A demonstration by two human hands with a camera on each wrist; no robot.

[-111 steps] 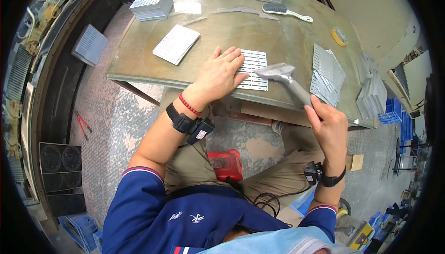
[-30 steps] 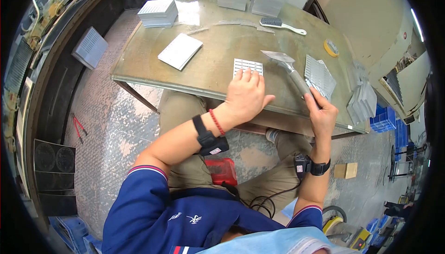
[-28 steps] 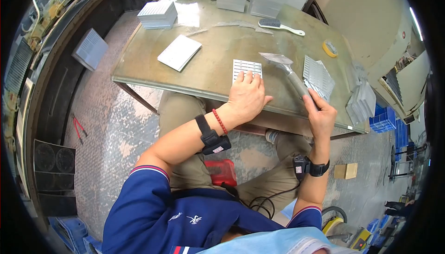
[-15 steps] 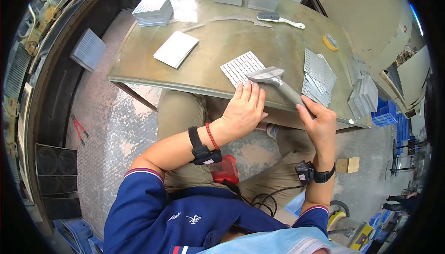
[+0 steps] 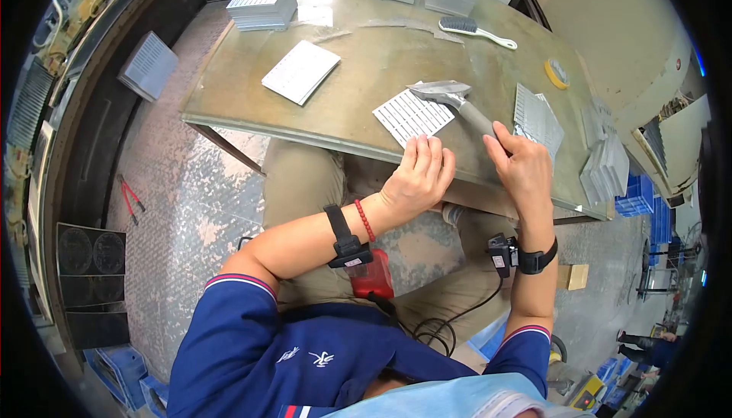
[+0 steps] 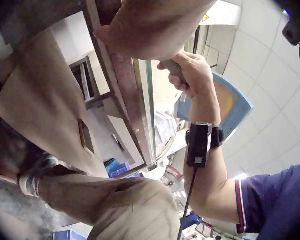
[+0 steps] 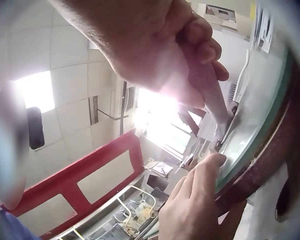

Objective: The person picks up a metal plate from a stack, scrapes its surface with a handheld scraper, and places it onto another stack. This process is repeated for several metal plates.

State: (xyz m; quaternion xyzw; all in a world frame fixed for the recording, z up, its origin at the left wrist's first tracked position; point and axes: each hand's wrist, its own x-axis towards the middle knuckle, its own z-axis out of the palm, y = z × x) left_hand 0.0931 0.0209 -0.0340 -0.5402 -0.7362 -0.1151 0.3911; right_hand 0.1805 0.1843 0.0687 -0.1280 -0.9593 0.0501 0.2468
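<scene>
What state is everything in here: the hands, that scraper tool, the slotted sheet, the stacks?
Left hand: fingers straight, tips on the sheet's near corner.
Right hand: grips the scraper's handle.
Grey wide-bladed scraper: blade on the sheet's far edge.
White slotted sheet: flat, skewed on the glass-topped table.
Yellow tape roll: lying flat.
White brush: lying idle.

Worn greenish table (image 5: 366, 90) mid-frame — slotted panel (image 5: 413, 117) near its front edge, scraper (image 5: 450, 98) beside it, flat panel (image 5: 300, 72) left, panel stacks (image 5: 263, 4) upper left, brush (image 5: 476, 31) and tape roll (image 5: 557, 73) upper right
</scene>
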